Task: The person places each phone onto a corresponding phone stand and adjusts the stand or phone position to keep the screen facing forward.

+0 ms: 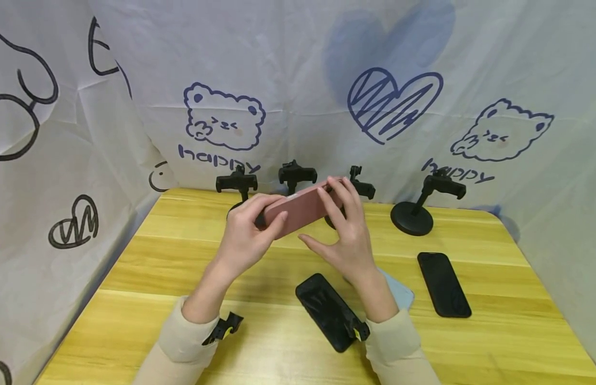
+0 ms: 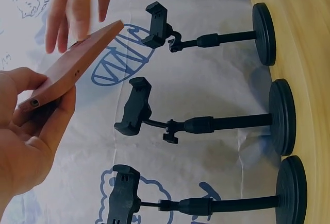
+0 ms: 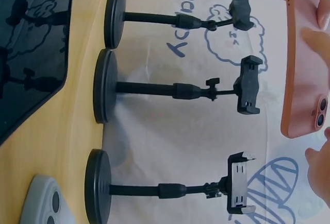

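Seemingly little is done yet: the pink phone (image 1: pixel 300 215) is above the surface (image 1: pixel 500 331), gripped by the left hand (image 1: pixel 242 230), the right hand (image 1: pixel 348 238) extending loose fingers near its other end, while two black phones (image 1: pixel 444 284) and a blue phone (image 1: pixel 399 291) lie flat and the stands (image 1: pixel 444 186) carry none.

Cloth-walled booth — doodled sheets (image 1: pixel 302 48), wooden table (image 1: pixel 117 315).

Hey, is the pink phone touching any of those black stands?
Apart. The left wrist view plainly shows white backdrop between the pink phone, held in the left hand, and the black stands.
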Motion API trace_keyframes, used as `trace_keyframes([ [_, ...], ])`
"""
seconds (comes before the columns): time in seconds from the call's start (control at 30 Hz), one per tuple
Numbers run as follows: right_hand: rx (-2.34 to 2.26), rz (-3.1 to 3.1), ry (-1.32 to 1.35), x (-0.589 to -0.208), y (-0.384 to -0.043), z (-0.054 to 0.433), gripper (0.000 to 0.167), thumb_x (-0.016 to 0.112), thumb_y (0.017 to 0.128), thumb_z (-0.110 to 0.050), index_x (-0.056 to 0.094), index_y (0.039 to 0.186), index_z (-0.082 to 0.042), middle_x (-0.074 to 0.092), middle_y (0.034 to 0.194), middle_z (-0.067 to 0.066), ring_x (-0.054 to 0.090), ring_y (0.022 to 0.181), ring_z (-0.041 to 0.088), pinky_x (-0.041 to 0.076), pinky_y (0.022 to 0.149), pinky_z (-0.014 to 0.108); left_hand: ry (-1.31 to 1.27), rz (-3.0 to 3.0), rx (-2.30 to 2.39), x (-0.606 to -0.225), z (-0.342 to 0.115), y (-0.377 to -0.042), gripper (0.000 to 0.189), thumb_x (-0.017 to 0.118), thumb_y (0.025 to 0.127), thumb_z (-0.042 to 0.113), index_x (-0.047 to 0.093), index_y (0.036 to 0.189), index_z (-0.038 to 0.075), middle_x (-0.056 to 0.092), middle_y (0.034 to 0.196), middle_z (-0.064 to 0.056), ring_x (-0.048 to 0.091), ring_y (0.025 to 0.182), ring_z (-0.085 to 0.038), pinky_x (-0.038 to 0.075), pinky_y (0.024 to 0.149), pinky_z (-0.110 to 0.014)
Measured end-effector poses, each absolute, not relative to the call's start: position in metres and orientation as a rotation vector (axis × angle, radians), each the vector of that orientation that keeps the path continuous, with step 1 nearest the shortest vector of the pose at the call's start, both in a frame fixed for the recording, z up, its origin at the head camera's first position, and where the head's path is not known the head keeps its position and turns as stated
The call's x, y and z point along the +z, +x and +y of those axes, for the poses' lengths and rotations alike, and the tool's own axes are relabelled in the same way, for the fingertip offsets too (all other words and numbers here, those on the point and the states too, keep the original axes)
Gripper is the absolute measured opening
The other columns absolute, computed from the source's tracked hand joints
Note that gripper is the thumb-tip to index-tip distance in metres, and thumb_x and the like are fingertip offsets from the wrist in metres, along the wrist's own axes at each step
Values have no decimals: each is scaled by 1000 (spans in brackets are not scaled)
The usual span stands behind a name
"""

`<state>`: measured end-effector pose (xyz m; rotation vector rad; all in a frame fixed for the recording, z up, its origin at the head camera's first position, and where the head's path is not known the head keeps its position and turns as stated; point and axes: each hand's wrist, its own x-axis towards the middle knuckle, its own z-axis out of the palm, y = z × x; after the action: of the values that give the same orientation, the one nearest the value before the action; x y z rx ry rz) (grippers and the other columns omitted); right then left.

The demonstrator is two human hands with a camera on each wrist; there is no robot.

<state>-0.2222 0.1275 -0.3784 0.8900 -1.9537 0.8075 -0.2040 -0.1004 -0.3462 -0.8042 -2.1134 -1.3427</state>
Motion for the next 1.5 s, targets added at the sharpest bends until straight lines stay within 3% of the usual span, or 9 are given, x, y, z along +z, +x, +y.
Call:
trace_keyframes([
  [0.2, 1110, -1882, 748, -376, -216, 123, 80, 76, 96, -39, 42, 157, -1, 37, 163, 17, 32, 152, 37, 31, 124, 50, -810, -2023, -1264, -346, -98, -204, 25, 77, 94, 5, 72, 118, 0, 72, 107, -14, 72, 87, -22, 63, 63, -32],
  [0.3, 1375, -1869, 601, -374, -210, 118, 73, 72, 100, -25, 37, 160, -3, 34, 164, 13, 36, 150, 35, 38, 121, 44, -817, -1989, -1231, -346, -96, -203, 26, 77, 93, 4, 71, 117, -1, 71, 106, -15, 72, 88, -22, 63, 64, -34],
  [0.43, 1763, -1836, 418, -371, -204, 114, 72, 65, 101, -4, 29, 164, -7, 35, 164, 10, 44, 145, 35, 46, 113, 34, -831, -1970, -1166, -346, -95, -204, 24, 77, 92, 3, 71, 115, -1, 71, 105, -15, 69, 86, -19, 61, 65, -30],
  [0.6, 2163, -1724, 313, -368, -200, 110, 71, 58, 106, -11, 21, 166, -6, 37, 164, 12, 53, 139, 36, 55, 102, 36, -852, -1981, -1088, -348, -92, -204, 24, 78, 91, 3, 71, 114, 1, 71, 105, -12, 62, 81, -16, 55, 61, -28],
  [0.8, 2469, -1577, 245, -365, -199, 107, 71, 55, 107, -20, 17, 167, -12, 38, 163, 8, 53, 138, 41, 59, 95, 41, -901, -1987, -1053, -350, -87, -203, 25, 78, 90, 1, 72, 114, 3, 72, 107, -10, 60, 79, -13, 55, 61, -29],
  [1.0, 2562, -1504, 223, -364, -199, 106, 65, 55, 107, -17, 26, 165, -15, 42, 159, 7, 55, 136, 37, 58, 95, 47, -955, -2000, -1001, -352, -81, -201, 22, 77, 90, 1, 74, 112, 4, 72, 106, -6, 59, 79, -12, 54, 65, -25],
  [1.23, 2584, -1468, 141, -363, -201, 105, 61, 60, 106, -14, 35, 162, -10, 44, 150, 9, 61, 115, 21, 60, 92, 47, -981, -2026, -942, -355, -75, -199, 17, 78, 91, 5, 77, 108, 6, 72, 107, -4, 62, 82, -13, 57, 68, -25],
  [1.5, 2592, -1458, 63, -362, -200, 106, 64, 62, 105, -11, 35, 162, -9, 42, 152, 9, 57, 116, 26, 60, 90, 49, -989, -2048, -938, -355, -73, -197, 18, 78, 90, 5, 78, 108, 7, 72, 107, -3, 65, 84, -15, 58, 71, -24],
])
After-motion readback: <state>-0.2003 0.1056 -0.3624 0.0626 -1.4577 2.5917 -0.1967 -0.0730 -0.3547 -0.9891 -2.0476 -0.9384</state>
